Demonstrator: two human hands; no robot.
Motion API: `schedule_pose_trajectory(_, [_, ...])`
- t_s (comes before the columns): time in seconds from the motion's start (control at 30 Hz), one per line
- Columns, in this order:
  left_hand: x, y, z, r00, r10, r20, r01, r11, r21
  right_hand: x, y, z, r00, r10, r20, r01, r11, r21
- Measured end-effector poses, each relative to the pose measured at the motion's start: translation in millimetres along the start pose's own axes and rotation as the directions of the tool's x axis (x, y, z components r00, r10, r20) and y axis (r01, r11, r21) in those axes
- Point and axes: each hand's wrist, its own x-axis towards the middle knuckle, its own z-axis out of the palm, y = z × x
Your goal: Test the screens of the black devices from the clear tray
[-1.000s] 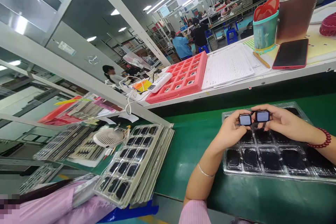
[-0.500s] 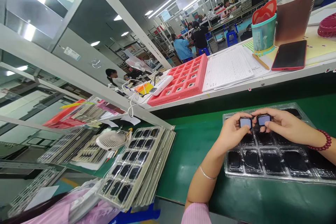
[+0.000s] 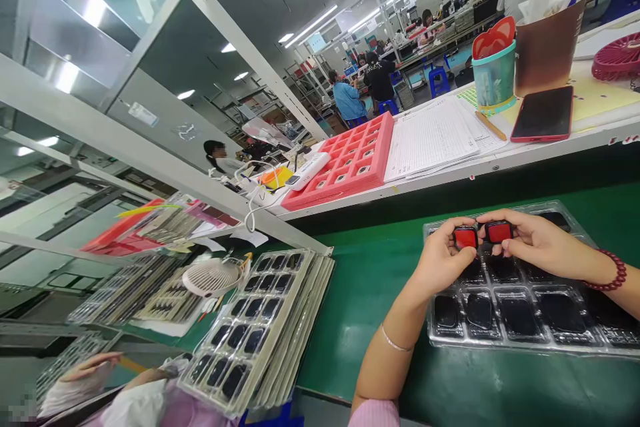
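Above the clear plastic tray (image 3: 500,345) with dark squarish pieces (image 3: 520,315) in its cells, both hands are occupied: a small black device with a red screen (image 3: 465,237) is pinched by the left hand (image 3: 445,253), and a second, similar black device (image 3: 499,232) by the right hand (image 3: 537,240). For good holding, it seems best that only the black rims be gripped, both screens be tilted equally, and the left thumb be kept off the red face, whose lower corner it appears to reach. Each device lies at the fingertips, the two side by side between the hands. Beneath the tray, the green tabletop (image 3: 350,300) is seen. To the tray's left, a stack of similar trays (image 3: 287,333) is placed; beyond the tray, a red compartmented foam block (image 3: 377,177) is kept on a white shelf (image 3: 440,178).
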Motion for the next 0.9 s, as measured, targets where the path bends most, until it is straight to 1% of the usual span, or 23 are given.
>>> schedule_pose_trajectory(0.17, [-0.6, 2.0, -0.4, 1.000, -0.008, -0.002, 0.008, 1.000, 0.028, 0.3, -1.1, 2.0, 1.000, -0.009, 0.000, 0.009, 1.000, 0.010])
schedule_pose_trajectory(0.3, [0.5, -1.3, -1.0, 1.000, 0.023, 0.006, -0.023, 1.000, 0.004, 0.6, 2.8, 0.9, 1.000, 0.000, 0.016, 0.000, 1.000, 0.005])
schedule_pose_trajectory(0.5, [-0.3, -4.4, -2.7, 1.000, 0.012, -0.006, -0.011, 0.994, 0.111, 0.4, 1.1, 0.9, 1.000, 0.011, 0.002, -0.011, 1.000, -0.017])
schedule_pose_trajectory(0.67, [0.5, -4.1, -2.9, 0.999, 0.033, 0.007, -0.033, 0.999, 0.037, 0.5, 4.7, 0.3, 1.000, -0.012, 0.004, 0.012, 1.000, 0.001])
schedule_pose_trajectory(0.8, [0.2, -2.5, -1.6, 1.000, 0.022, -0.008, -0.021, 0.998, 0.054, 0.4, 4.8, 0.1, 1.000, -0.003, 0.020, 0.003, 1.000, 0.016])
schedule_pose_trajectory(0.9, [0.0, -2.1, -0.8, 1.000, 0.008, -0.013, -0.008, 1.000, 0.013, 0.3, 3.1, 0.4, 1.000, 0.009, 0.020, -0.009, 1.000, 0.002])
